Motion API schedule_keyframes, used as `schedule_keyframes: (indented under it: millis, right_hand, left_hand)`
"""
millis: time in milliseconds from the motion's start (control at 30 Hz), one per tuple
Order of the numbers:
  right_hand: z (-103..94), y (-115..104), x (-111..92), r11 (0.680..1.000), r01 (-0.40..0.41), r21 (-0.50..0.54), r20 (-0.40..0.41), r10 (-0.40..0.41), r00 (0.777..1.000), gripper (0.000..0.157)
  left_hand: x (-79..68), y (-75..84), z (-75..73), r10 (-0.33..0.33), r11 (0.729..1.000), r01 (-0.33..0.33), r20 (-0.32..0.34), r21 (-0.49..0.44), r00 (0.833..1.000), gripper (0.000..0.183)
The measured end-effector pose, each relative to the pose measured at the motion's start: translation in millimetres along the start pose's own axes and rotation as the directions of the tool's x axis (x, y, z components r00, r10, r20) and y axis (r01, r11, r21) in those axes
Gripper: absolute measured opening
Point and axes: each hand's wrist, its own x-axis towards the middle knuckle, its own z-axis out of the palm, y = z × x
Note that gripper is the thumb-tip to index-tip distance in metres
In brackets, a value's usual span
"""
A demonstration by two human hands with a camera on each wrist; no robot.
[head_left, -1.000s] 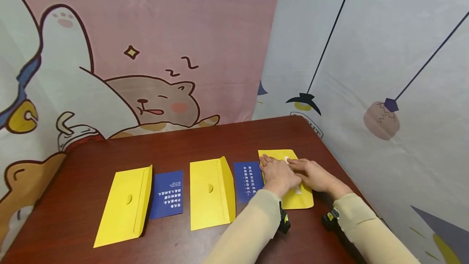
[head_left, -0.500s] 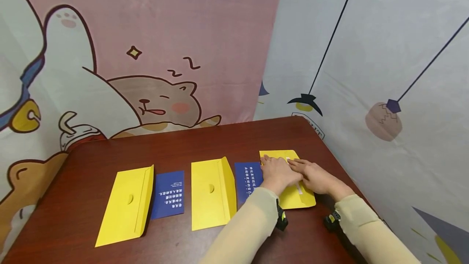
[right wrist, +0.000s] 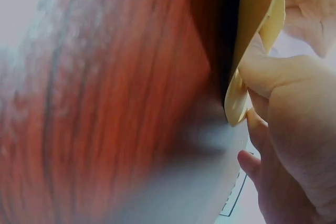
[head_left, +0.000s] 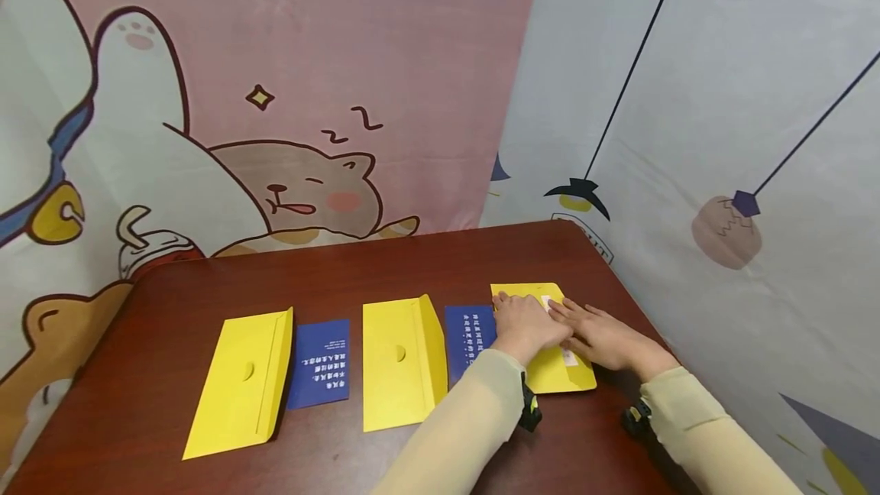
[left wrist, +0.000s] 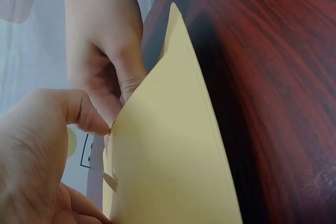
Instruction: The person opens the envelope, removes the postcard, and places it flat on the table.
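Note:
A yellow envelope (head_left: 576, 382) with a white strip (head_left: 569, 357) lies at the right of the table. My left hand (head_left: 524, 325) rests over its left part, fingers extended. My right hand (head_left: 600, 333) reaches over its right part with straight fingers, its fingertips near the strip and the left thumb. In the left wrist view, my left thumb (left wrist: 94, 119) touches the edge of the envelope, close to the right hand. The right wrist view has my right thumb (right wrist: 257, 74) against the yellow paper (right wrist: 244, 35). A blue card (head_left: 467, 334) with white writing lies partly under the left forearm.
Left of the hands lie a second yellow envelope (head_left: 395, 373), another blue card (head_left: 321, 363) and a third yellow envelope (head_left: 241, 384). The dark red table (head_left: 426, 262) meets printed cloth walls (head_left: 440, 98) at its back and right side.
The right hand has shifted slightly right over the envelope, its fingers now straighter. The left hand stays on the envelope. The whole view has drifted a little.

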Motion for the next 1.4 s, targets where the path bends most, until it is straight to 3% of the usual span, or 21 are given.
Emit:
schedule_keyframes:
  millis: [700,833,967,1100,1167,1267,1400]
  right_hand:
    - [-6.7,12,-9,0.999,-0.044,-0.01,0.003,0.044,0.999,0.062]
    - [-8.5,14,-10,0.998,-0.044,0.055,0.001,0.044,0.999,0.062]
    - [-10.2,16,-10,0.976,-0.058,0.21,-0.05,0.07,0.996,0.062]
    - [-12.7,16,-6,0.914,-0.125,0.385,-0.149,0.196,0.969,0.062]
    - [-14.2,15,-3,0.855,-0.174,0.489,-0.176,0.292,0.94,0.061]
    - [-15.2,13,2,0.728,-0.268,0.631,-0.143,0.449,0.882,0.059]
    - [-13.0,12,6,0.547,-0.367,0.752,-0.029,0.584,0.811,0.062]
  left_hand:
    - [1.5,0.4,0.9,-0.003,1.0,0.003,-0.003,-0.006,1.0,0.09]
    - [1.6,-0.4,1.2,0.002,1.0,-0.002,-0.002,-0.017,1.0,0.086]
    - [1.8,-1.1,1.9,0.004,1.0,-0.004,0.003,-0.015,1.0,0.088]
    - [2.1,-1.1,1.8,0.001,1.0,-0.001,0.01,-0.019,1.0,0.088]
    - [2.3,-1.0,1.3,-0.002,0.999,0.002,0.009,-0.032,1.0,0.085]
    - [2.6,-0.9,0.9,-0.003,0.999,0.003,0.004,-0.045,1.0,0.078]
    - [2.8,-0.5,1.5,0.001,0.999,-0.001,-0.001,-0.037,1.0,0.077]
